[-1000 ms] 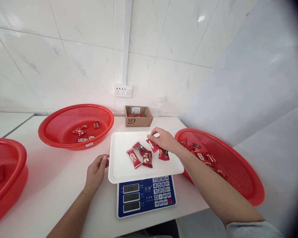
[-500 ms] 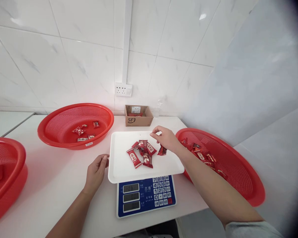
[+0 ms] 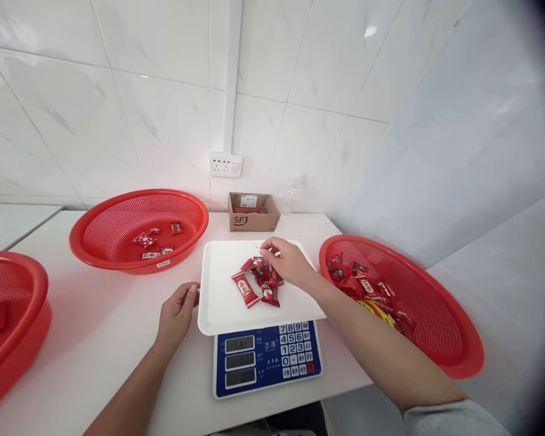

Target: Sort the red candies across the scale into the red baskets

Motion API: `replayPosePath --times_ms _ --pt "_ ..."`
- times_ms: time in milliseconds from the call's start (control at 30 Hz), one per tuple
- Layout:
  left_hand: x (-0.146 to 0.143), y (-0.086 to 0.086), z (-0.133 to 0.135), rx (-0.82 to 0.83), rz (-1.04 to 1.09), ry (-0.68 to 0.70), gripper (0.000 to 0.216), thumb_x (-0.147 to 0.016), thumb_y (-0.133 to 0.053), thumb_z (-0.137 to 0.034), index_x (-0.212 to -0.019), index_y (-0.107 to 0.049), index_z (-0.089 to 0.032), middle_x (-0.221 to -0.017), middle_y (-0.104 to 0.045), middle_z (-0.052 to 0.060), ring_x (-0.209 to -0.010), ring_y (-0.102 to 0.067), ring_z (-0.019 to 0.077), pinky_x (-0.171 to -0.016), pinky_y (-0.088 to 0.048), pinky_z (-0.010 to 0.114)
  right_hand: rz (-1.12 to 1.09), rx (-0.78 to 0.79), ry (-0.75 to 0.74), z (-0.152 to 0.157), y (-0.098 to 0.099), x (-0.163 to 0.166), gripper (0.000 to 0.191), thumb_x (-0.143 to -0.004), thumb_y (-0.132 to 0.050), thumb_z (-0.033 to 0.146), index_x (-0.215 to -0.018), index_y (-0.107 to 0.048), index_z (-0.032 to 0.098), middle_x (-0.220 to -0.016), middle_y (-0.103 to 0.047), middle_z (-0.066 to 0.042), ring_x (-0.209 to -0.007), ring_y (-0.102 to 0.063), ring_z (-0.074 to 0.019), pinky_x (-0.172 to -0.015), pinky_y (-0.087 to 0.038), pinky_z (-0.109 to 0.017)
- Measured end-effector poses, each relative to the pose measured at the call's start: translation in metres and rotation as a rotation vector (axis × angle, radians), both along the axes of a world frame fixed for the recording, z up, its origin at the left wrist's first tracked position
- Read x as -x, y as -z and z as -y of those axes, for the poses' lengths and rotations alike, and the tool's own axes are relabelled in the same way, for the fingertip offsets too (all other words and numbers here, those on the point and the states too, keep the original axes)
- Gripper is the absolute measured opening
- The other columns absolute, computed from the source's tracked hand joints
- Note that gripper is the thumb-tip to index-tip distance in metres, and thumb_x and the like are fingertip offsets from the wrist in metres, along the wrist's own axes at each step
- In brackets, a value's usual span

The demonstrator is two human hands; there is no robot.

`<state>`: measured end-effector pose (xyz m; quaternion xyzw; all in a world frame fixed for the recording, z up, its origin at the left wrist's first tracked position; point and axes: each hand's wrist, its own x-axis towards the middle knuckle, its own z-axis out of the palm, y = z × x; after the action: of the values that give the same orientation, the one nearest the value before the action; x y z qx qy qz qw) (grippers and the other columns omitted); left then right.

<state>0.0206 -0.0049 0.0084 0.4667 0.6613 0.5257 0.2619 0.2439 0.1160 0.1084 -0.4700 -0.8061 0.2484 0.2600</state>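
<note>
A white tray sits on a blue electronic scale in front of me. Several red snack packets lie bunched on the tray. My right hand reaches over them, fingers curled and pinched on the packets at the top of the pile. My left hand rests on the table with loosely curled fingers, its thumb and fingertips touching the tray's left edge.
A red mesh basket full of red packets stands at the right. Another red basket with a few packets is at the back left, a third at the far left. A small cardboard box stands by the tiled wall.
My right hand has moved left across the tray, gathering the scattered packets into one pile. The left hand has stayed at the tray's edge.
</note>
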Motion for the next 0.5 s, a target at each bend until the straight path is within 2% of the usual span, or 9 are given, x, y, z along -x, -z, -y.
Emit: replayPosePath --times_ms 67,133,200,300,433,500 --pt "0.0000 0.0003 -0.0003 -0.002 0.002 0.002 0.042 -0.083 -0.046 -0.054 -0.092 -0.065 -0.018 -0.082 -0.069 0.006 -0.069 -0.062 0.0184 -0.062 -0.052 0.028 0.028 -0.030 -0.026 -0.0001 0.0004 -0.0003 0.019 -0.086 -0.049 0.029 -0.098 -0.062 0.022 -0.106 -0.066 -0.006 -0.099 -0.060 -0.0193 -0.086 -0.045 -0.035" --pt "-0.0001 0.0007 -0.0004 -0.004 -0.002 0.010 0.042 -0.083 -0.045 -0.055 -0.092 -0.065 -0.019 -0.082 -0.069 0.006 -0.070 -0.062 0.0188 -0.062 -0.052 0.028 0.073 -0.024 -0.075 0.0001 0.0004 -0.0032 0.024 -0.085 -0.054 0.032 -0.106 -0.062 0.023 -0.116 -0.064 -0.007 -0.109 -0.056 -0.0215 -0.092 -0.042 -0.037" --pt "-0.0004 0.0009 -0.0002 -0.002 -0.011 0.021 0.042 -0.083 -0.045 -0.055 -0.092 -0.066 -0.019 -0.085 -0.070 0.006 -0.072 -0.063 0.0195 -0.062 -0.052 0.028 0.125 0.012 -0.140 0.0006 0.0017 -0.0068 0.030 -0.080 -0.061 0.033 -0.109 -0.063 0.025 -0.120 -0.063 -0.007 -0.108 -0.058 -0.0228 -0.091 -0.043 -0.037" --pt "-0.0007 0.0008 0.0002 0.001 -0.018 0.035 0.041 -0.084 -0.045 -0.054 -0.094 -0.065 -0.020 -0.090 -0.070 0.006 -0.077 -0.063 0.0202 -0.064 -0.052 0.028 0.176 0.056 -0.197 0.0014 0.0065 -0.0093 0.034 -0.074 -0.067 0.026 -0.107 -0.066 0.027 -0.119 -0.065 -0.004 -0.102 -0.061 -0.0237 -0.087 -0.045 -0.036" --pt "-0.0008 -0.0002 0.0001 0.011 -0.013 0.034 0.042 -0.084 -0.044 -0.055 -0.093 -0.066 -0.020 -0.091 -0.070 0.006 -0.077 -0.063 0.0198 -0.066 -0.052 0.028 0.130 0.049 -0.147 0.0014 0.0085 -0.0068 0.023 -0.080 -0.057 0.021 -0.100 -0.068 0.026 -0.107 -0.070 -0.004 -0.097 -0.063 -0.0227 -0.084 -0.045 -0.035" --pt "-0.0008 -0.0007 -0.0002 0.018 -0.002 0.036 0.042 -0.083 -0.045 -0.056 -0.093 -0.066 -0.020 -0.091 -0.070 0.006 -0.077 -0.064 0.0200 -0.065 -0.052 0.028 0.054 0.028 -0.098 0.0007 0.0053 -0.0067 0.024 -0.084 -0.050 0.022 -0.102 -0.066 0.024 -0.109 -0.069 -0.004 -0.100 -0.061 -0.0211 -0.088 -0.044 -0.035"
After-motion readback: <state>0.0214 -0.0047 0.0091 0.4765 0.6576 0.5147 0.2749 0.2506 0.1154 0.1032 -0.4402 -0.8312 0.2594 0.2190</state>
